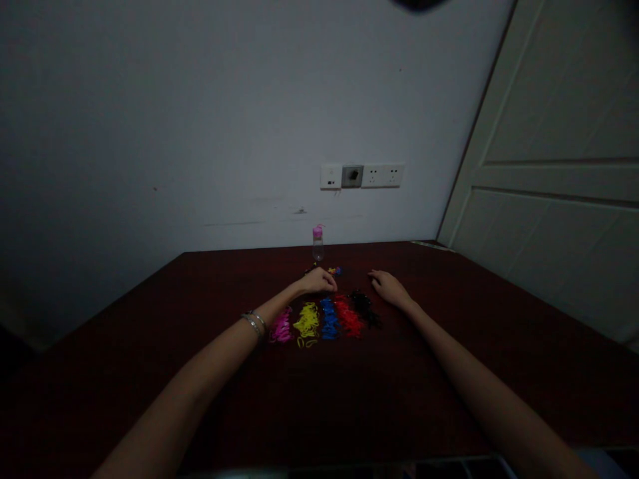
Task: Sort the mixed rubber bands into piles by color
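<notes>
Side by side on the dark red table [294,392] lie piles of small bands: pink [282,326], yellow [308,320], blue [329,319], red [348,317] and black [364,307]. My left hand [319,281], with bracelets on its wrist, is curled just beyond the yellow and blue piles; what its fingers hold, if anything, is too small to tell. To the right of the black pile, my right hand [388,287] rests on the table with its fingers stretched out and apart. A small multicoloured cluster [335,271] lies just behind my left hand.
A clear bottle with a pink cap [318,245] stands near the back edge by the wall. Sockets and a switch [363,176] are on the wall above. A pale door [554,179] is at the right.
</notes>
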